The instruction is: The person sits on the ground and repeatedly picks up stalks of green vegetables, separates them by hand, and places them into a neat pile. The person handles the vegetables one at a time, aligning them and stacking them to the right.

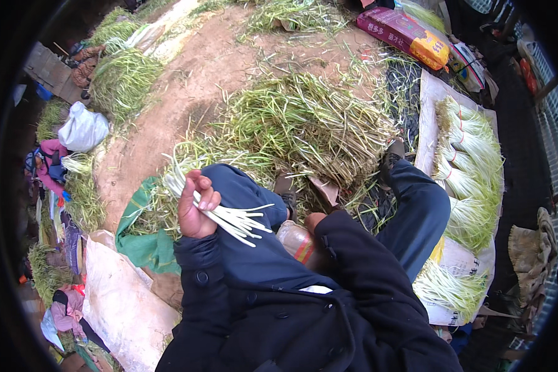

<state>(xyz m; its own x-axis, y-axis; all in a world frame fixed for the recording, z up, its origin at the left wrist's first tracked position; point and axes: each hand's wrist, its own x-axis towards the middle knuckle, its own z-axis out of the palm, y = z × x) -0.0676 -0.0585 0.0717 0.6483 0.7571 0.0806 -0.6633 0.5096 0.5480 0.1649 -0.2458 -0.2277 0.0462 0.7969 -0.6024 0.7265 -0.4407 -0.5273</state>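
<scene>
My left hand (198, 204) is raised over my left thigh, its fingers closed round a bunch of pale stalks (237, 222) that look like blanched garlic chives. The white ends fan out over my trousers. My right hand (314, 220) is low between my knees, close to a wrapped bundle or sack (297, 242); most of it is hidden by the sleeve, so its fingers do not show. In front of my feet lies a large heap of untrimmed green and yellow stalks (307, 125). Tied white-and-green bunches (465, 153) lie in a row on a sheet at the right.
A loose pile of stalks (451, 286) lies on the right sheet (430, 107). A purple printed sack (390, 30) rests at the upper right. Green cloth (151, 249) and a pale sheet (121, 297) lie at the left. Co-workers (51, 162) sit at the far left near a white sack (83, 128).
</scene>
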